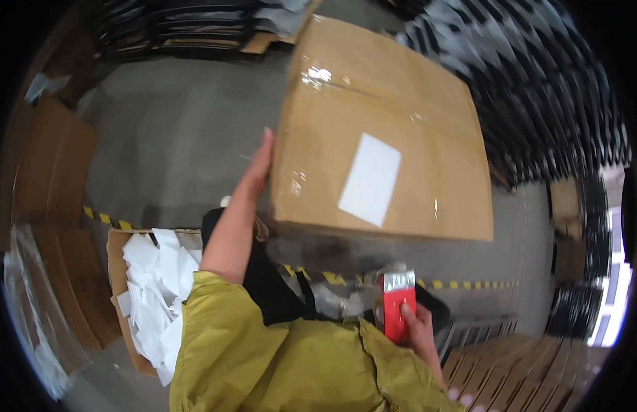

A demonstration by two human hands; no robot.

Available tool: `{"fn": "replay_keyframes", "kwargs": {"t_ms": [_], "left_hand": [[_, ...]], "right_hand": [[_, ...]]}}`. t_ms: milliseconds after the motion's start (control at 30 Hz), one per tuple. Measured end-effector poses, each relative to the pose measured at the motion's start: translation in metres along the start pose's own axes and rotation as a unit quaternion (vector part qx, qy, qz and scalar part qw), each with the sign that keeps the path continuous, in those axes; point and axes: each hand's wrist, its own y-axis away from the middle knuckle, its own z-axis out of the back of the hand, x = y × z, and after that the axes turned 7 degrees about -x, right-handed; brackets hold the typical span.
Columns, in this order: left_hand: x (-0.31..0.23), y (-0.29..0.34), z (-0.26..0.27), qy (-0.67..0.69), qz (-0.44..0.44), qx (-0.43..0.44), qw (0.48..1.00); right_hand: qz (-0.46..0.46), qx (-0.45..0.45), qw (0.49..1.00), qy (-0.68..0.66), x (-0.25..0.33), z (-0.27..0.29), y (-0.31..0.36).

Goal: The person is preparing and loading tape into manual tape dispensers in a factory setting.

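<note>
My left hand (258,168) is bearing against the left edge of the carton (384,117), fingertips pointing up along that side. The carton is hiding part of this hand, so I cannot tell whether its fingers are spread or curled.

The carton is standing directly in front of me, tilted, and is extending wholly to the right of my left hand. My grip is meeting it at about mid-height of the left edge, well apart from the right edge. Clear tape is running across its facing surface, and a white pad (371,180) is lying on that surface near the lower edge, left of its middle. What is carrying the carton's weight, I cannot tell.

My right hand (418,326) is pinching a red tool (397,309), thumb pressing on its near face, its silvery end pointing away from me. Both are sitting below the carton's lower edge, toward its right corner, apart from it.

An open box (118,278) is standing at my left, and white sheets (148,275) are filling it and overhanging its near edge. Yellow-and-black striping (462,283) is crossing the floor (174,123). Dark stacks (531,82) are rising beyond the carton's right edge.
</note>
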Motion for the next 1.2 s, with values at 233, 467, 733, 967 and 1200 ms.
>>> {"fn": "replay_keyframes", "kwargs": {"t_ms": [233, 467, 733, 967, 1200], "left_hand": [[-0.051, 0.048, -0.021, -0.075, -0.002, 0.027, 0.997], [-0.057, 0.112, -0.055, -0.215, -0.142, -0.129, 0.958], [-0.053, 0.148, -0.077, -0.764, -0.438, 0.023, 0.474], [-0.063, 0.192, -0.152, -0.543, -0.29, 0.195, 0.764], [-0.027, 0.208, -0.21, -0.414, 0.071, 0.41, 0.809]], "right_hand": [[0.073, 0.027, 0.992, -0.097, -0.011, 0.015, -0.002], [0.165, 0.033, 0.973, -0.156, -0.027, 0.024, 0.001], [0.201, 0.054, 0.963, -0.17, -0.031, 0.037, -0.003], [0.292, 0.055, 0.954, -0.042, -0.029, 0.038, -0.004], [0.336, 0.078, 0.939, -0.01, -0.018, 0.034, -0.002]]}}
